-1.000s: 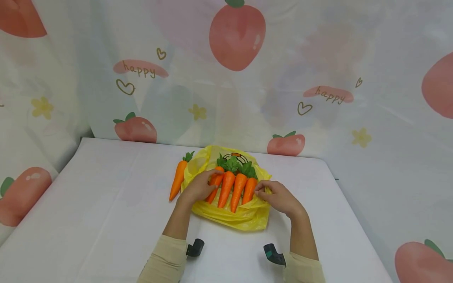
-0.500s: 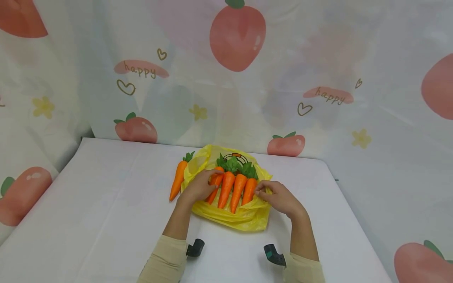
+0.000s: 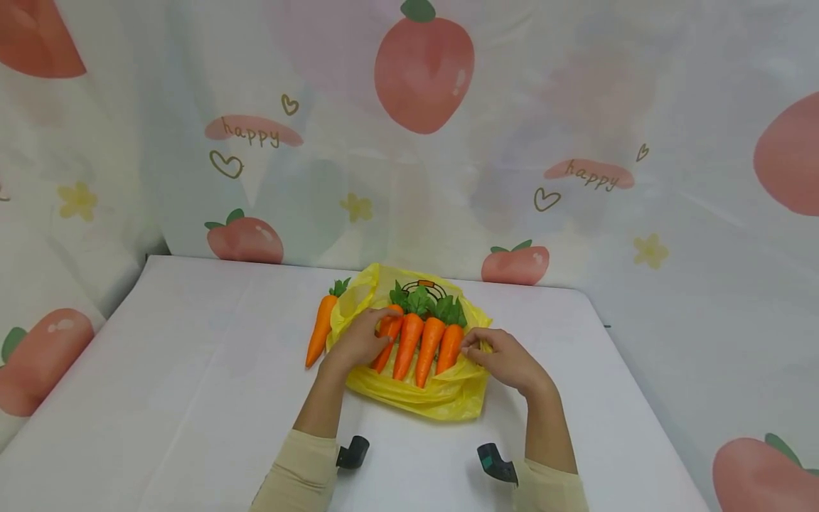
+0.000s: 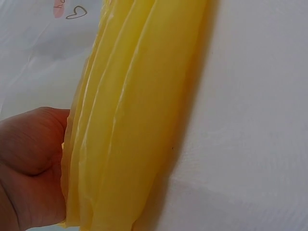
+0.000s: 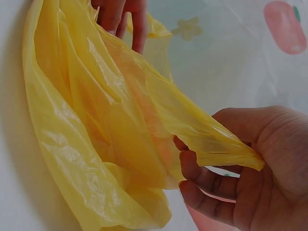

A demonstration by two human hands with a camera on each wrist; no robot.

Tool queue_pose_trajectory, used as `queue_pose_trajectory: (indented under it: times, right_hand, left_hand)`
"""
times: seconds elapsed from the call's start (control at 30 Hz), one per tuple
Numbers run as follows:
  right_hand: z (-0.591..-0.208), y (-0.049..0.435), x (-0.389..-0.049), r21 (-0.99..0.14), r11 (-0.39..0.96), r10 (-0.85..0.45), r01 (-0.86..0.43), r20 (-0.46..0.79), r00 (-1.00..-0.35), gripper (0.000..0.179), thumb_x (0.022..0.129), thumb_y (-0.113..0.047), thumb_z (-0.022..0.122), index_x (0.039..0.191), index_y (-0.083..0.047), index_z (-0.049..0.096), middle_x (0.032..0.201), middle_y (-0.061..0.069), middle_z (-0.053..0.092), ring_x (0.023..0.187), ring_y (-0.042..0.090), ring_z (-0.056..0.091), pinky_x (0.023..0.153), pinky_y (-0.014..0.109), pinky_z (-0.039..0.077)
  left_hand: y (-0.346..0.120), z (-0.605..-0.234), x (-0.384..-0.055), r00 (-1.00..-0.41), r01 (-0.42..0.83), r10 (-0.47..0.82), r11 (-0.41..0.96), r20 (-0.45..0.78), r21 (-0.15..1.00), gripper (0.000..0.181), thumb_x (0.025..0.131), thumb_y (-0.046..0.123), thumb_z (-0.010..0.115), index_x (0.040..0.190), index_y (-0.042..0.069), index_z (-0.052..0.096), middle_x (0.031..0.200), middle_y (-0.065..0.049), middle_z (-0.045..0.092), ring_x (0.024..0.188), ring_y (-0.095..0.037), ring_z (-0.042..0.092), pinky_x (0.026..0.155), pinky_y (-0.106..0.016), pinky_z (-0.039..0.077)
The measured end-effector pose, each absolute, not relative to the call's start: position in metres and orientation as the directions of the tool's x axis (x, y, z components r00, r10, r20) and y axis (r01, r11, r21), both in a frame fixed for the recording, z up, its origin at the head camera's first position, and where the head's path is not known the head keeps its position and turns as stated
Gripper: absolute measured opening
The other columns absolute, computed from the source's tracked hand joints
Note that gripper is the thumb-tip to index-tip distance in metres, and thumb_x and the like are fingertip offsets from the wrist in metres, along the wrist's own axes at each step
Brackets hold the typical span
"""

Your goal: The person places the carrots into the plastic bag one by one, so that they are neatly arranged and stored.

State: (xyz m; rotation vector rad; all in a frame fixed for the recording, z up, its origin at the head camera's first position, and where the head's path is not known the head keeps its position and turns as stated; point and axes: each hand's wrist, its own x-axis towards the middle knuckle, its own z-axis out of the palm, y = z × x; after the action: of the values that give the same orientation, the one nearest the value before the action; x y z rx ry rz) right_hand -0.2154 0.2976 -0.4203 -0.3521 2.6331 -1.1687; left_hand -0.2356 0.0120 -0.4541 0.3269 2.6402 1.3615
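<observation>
Several orange carrots (image 3: 408,346) with green leafy tops lie side by side at the mouth of a yellow plastic bag (image 3: 448,405). My left hand (image 3: 363,340) arches over the leftmost carrot in the bag, fingers and thumb loosely bent and apart. On the opposite side, my right hand (image 3: 505,358) has relaxed fingers close to the rightmost carrot (image 3: 450,348). In the right wrist view a flap of the bag (image 5: 192,134) crosses the palm and hides part of the right hand's fingers. Bag folds cover the left fingers in the left wrist view.
One more carrot (image 3: 320,331) lies outside, left of the bag. Everything rests on a white-covered table (image 3: 192,384) backed by a fruit-print curtain (image 3: 384,178). Black angled mounts (image 3: 353,452) stick out from both beige sleeves (image 3: 297,469).
Both hands, the bag and the carrots hold their places. Only the head view has shifted very slightly.
</observation>
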Motion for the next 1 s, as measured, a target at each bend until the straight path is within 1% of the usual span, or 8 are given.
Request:
queue_pose_trajectory:
  times: [0.43,0.5,0.6,0.67,0.7,0.8,0.93,1.0]
  right_hand:
    - [-0.418,0.298,-0.215,-0.747,0.653,-0.309,-0.126,-0.111,-0.944,0.010,0.102,-0.012,0.062,0.102,-0.009,0.072,0.094,0.005,0.064,0.097,0.028,0.054,0.083,0.039,0.049]
    - [-0.418,0.299,-0.215,-0.746,0.654,-0.310,-0.127,-0.111,-0.944,0.010,0.102,-0.012,0.062,0.103,-0.009,0.072,0.094,0.005,0.064,0.097,0.028,0.054,0.084,0.039,0.049]
    - [-0.418,0.299,-0.215,-0.747,0.652,-0.314,-0.131,-0.109,-0.943,0.011,0.102,-0.013,0.063,0.103,-0.008,0.073,0.094,0.005,0.064,0.097,0.027,0.054,0.083,0.039,0.049]
    - [-0.418,0.300,-0.215,-0.747,0.651,-0.316,-0.134,-0.107,-0.943,0.011,0.102,-0.013,0.063,0.103,-0.009,0.073,0.094,0.004,0.064,0.097,0.027,0.054,0.083,0.039,0.049]
    - [-0.419,0.300,-0.215,-0.748,0.649,-0.318,-0.136,-0.105,-0.942,0.010,0.102,-0.013,0.063,0.102,-0.009,0.072,0.093,0.004,0.064,0.096,0.027,0.054,0.083,0.039,0.049]
    - [-0.419,0.300,-0.215,-0.752,0.644,-0.322,-0.139,-0.101,-0.941,0.010,0.102,-0.011,0.062,0.101,-0.009,0.072,0.093,0.005,0.064,0.095,0.028,0.054,0.082,0.040,0.048]
    - [-0.419,0.299,-0.214,-0.754,0.641,-0.326,-0.142,-0.100,-0.940,0.010,0.101,-0.010,0.062,0.101,-0.009,0.072,0.093,0.005,0.064,0.095,0.028,0.054,0.082,0.040,0.049]
    - [-0.418,0.299,-0.214,-0.753,0.643,-0.324,-0.140,-0.102,-0.940,0.010,0.102,-0.011,0.062,0.101,-0.009,0.072,0.093,0.005,0.064,0.097,0.028,0.054,0.083,0.040,0.049]
  left_hand:
    - [0.011,-0.449,-0.234,-0.963,0.138,0.269,0.567,-0.024,0.812,0.042,0.098,0.000,0.068,0.138,0.013,0.065,0.141,-0.017,0.054,0.126,-0.036,0.054,0.104,-0.051,0.047]
    - [0.011,-0.447,-0.233,-0.962,0.142,0.272,0.567,-0.021,0.811,0.042,0.098,0.000,0.068,0.138,0.012,0.065,0.140,-0.017,0.055,0.119,-0.034,0.056,0.101,-0.049,0.049]
    - [0.011,-0.445,-0.232,-0.962,0.138,0.273,0.563,-0.026,0.815,0.043,0.098,0.000,0.068,0.139,0.012,0.064,0.139,-0.018,0.055,0.104,-0.030,0.057,0.091,-0.044,0.052]
    - [0.011,-0.444,-0.232,-0.962,0.132,0.271,0.559,-0.030,0.819,0.043,0.098,0.000,0.068,0.139,0.012,0.064,0.139,-0.018,0.054,0.098,-0.029,0.055,0.086,-0.042,0.053]
    - [0.011,-0.443,-0.232,-0.962,0.128,0.270,0.555,-0.033,0.822,0.044,0.098,0.000,0.068,0.140,0.012,0.064,0.139,-0.018,0.054,0.097,-0.029,0.055,0.086,-0.042,0.053]
    - [0.011,-0.441,-0.231,-0.964,0.120,0.263,0.553,-0.036,0.824,0.045,0.098,0.001,0.068,0.141,0.013,0.063,0.142,-0.018,0.053,0.106,-0.031,0.056,0.093,-0.045,0.052]
    - [0.012,-0.439,-0.230,-0.965,0.123,0.262,0.558,-0.033,0.821,0.045,0.099,0.001,0.067,0.142,0.013,0.062,0.144,-0.018,0.052,0.125,-0.036,0.053,0.104,-0.051,0.047]
    - [0.012,-0.437,-0.229,-0.965,0.128,0.261,0.561,-0.028,0.818,0.044,0.099,0.001,0.067,0.141,0.013,0.062,0.145,-0.019,0.051,0.129,-0.037,0.052,0.106,-0.053,0.045]
